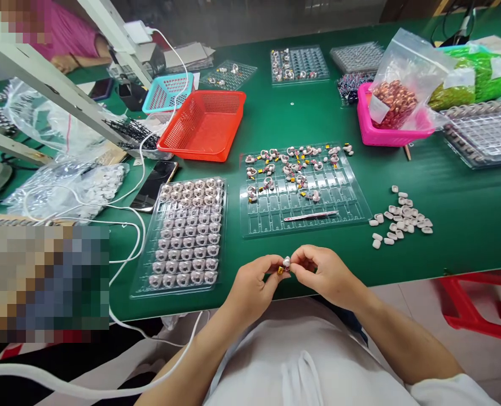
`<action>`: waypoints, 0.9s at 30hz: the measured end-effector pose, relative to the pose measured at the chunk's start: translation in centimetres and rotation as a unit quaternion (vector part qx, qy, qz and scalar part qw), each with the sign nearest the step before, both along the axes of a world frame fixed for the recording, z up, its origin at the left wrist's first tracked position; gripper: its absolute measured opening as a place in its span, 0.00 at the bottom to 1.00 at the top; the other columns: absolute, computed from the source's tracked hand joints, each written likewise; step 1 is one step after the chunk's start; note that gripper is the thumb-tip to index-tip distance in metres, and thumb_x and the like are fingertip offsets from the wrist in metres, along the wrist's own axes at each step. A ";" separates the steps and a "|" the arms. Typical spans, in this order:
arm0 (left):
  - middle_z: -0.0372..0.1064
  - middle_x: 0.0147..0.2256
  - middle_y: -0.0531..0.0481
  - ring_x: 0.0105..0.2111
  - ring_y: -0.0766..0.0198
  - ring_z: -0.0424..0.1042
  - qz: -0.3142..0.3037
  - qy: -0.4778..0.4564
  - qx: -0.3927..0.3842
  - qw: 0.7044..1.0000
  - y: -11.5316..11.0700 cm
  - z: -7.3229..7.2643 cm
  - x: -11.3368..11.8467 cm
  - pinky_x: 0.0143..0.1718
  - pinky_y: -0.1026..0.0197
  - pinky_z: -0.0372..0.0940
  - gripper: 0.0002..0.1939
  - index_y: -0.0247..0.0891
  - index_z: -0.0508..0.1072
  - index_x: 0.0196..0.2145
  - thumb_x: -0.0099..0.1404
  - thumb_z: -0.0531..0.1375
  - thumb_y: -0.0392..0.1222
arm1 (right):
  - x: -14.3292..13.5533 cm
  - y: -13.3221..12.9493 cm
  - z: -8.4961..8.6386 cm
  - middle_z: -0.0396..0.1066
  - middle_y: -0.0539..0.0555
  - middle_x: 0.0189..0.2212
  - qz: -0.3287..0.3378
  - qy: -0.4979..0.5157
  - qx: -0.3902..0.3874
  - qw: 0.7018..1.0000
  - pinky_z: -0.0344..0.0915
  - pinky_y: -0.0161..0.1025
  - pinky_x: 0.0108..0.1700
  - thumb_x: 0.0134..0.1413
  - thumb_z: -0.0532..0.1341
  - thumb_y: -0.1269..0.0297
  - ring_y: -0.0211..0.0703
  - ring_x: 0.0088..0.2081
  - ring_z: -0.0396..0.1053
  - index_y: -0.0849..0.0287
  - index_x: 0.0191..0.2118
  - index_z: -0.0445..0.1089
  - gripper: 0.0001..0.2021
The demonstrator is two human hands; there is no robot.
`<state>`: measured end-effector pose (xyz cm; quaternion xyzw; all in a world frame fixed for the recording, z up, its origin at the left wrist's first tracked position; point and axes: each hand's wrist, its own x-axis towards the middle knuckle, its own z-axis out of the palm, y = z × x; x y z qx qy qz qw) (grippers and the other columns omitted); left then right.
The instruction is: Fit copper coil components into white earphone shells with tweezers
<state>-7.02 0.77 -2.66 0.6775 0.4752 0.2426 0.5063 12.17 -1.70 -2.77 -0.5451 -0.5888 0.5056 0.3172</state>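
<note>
Near the table's front edge, my left hand (254, 285) and my right hand (324, 273) meet fingertip to fingertip around a small white earbud-like part (286, 262) with a yellow piece and dark reddish wires. Both hands are closed on it in a pinch. Just beyond them lies a clear tray (271, 223) with similar wired parts in its back rows and silver tweezers (311, 216) across its front. A second clear tray (149, 268) to the left is filled with rows of pale shells. Small white caps (407, 213) lie loose on the right.
A red basket (202, 127), a turquoise basket (170, 93) and a phone (155, 186) are at the left, with white cables (143, 225). A pink basket (396, 135) holds bags at the back right. A red stool (466, 316) stands below. Another person's arm (81, 59) is at upper left.
</note>
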 end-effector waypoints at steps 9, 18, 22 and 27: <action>0.81 0.36 0.50 0.35 0.59 0.78 0.000 0.015 -0.016 1.000 0.1 0.2 -0.2 0.39 0.63 0.69 0.06 0.41 0.79 0.38 0.63 0.63 0.34 | -0.1 0.1 0.0 0.71 0.48 0.27 0.000 -0.036 0.025 0.999 0.60 0.33 0.29 0.60 0.59 0.68 0.37 0.28 0.66 0.58 0.32 0.72 0.06; 0.81 0.36 0.51 0.36 0.61 0.79 -0.028 0.023 0.021 0.999 0.0 -0.4 -0.4 0.40 0.65 0.69 0.08 0.40 0.78 0.39 0.65 0.61 0.33 | 0.4 0.5 0.4 0.70 0.47 0.25 0.034 -0.022 -0.013 0.999 0.57 0.32 0.27 0.60 0.60 0.67 0.36 0.26 0.64 0.59 0.32 0.72 0.07; 0.81 0.35 0.52 0.34 0.63 0.79 -0.006 -0.012 0.006 1.000 -0.2 -0.4 -0.2 0.39 0.67 0.70 0.08 0.40 0.78 0.38 0.64 0.61 0.32 | 0.4 0.1 0.6 0.70 0.48 0.27 0.028 -0.022 0.004 0.999 0.58 0.32 0.28 0.62 0.60 0.68 0.36 0.28 0.64 0.58 0.33 0.74 0.07; 0.80 0.34 0.54 0.34 0.64 0.79 0.021 -0.063 -0.063 0.996 -0.6 0.0 -0.3 0.37 0.68 0.71 0.06 0.40 0.79 0.37 0.63 0.63 0.32 | 0.4 -1.0 1.1 0.71 0.50 0.30 0.029 -0.007 0.084 0.996 0.60 0.34 0.31 0.64 0.59 0.70 0.37 0.30 0.65 0.56 0.38 0.76 0.08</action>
